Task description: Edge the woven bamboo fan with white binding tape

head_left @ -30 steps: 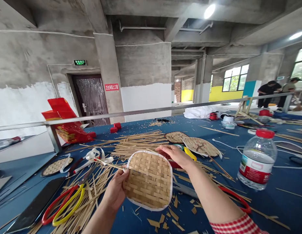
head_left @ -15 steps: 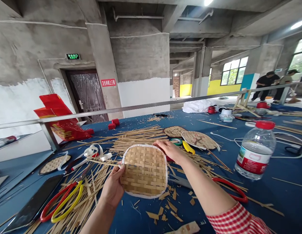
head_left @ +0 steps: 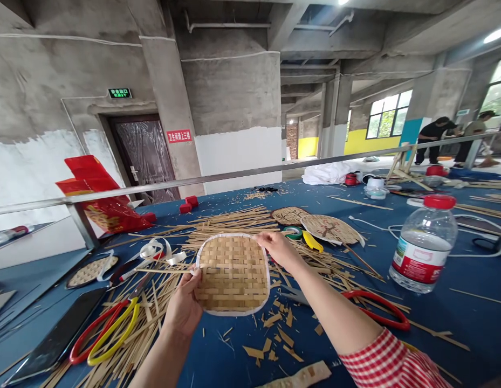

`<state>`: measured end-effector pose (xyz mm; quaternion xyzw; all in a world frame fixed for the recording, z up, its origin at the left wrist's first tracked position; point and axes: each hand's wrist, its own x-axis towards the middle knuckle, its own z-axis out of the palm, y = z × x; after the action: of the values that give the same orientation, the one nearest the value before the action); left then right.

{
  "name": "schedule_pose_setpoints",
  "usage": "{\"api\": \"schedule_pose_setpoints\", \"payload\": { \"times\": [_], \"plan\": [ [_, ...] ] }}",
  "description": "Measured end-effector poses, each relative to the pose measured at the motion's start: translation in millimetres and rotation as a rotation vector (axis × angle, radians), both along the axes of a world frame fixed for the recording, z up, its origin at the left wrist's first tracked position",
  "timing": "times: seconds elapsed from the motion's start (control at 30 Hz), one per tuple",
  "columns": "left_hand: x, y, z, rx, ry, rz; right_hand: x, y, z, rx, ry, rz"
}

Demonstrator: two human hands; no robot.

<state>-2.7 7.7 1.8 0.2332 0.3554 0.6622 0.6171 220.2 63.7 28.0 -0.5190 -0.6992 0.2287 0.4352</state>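
A woven bamboo fan panel (head_left: 234, 275) with a white edging is held up over the blue table. My left hand (head_left: 186, 302) is closed on its left edge, where a thin handle stick points left. At the top right corner, my right hand (head_left: 276, 249) pinches the white edging between thumb and fingers. Behind the panel lie many loose bamboo strips (head_left: 234, 221). Red and yellow handled scissors (head_left: 112, 328) rest on strips to the left. Small bamboo scraps (head_left: 286, 337) lie below and to the right of the panel.
A water bottle (head_left: 423, 245) stands at the right, near red-handled scissors (head_left: 379, 310). Two round woven fans (head_left: 333, 229), green tape (head_left: 293, 233) and a yellow tool (head_left: 313, 242) lie beyond. A black phone (head_left: 58, 334) is at the left. Two people (head_left: 436, 137) stand far back.
The fan panel has moved slightly left and up and faces the camera more squarely. My right hand now pinches its corner with the fingertips showing; my left hand keeps its hold.
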Motion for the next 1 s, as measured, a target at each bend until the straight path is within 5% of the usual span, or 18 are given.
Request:
{"api": "schedule_pose_setpoints", "payload": {
  "times": [0.67,1.0],
  "plan": [
    [-7.5,4.4,3.5,0.026,0.003,0.085,-8.3,-4.3,-5.9,-0.011,-0.035,0.095],
    [-4.0,2.7,4.9,-0.02,-0.038,0.141,-22.0,-2.7,-13.4,0.033,-0.089,0.021]
  ]
}}
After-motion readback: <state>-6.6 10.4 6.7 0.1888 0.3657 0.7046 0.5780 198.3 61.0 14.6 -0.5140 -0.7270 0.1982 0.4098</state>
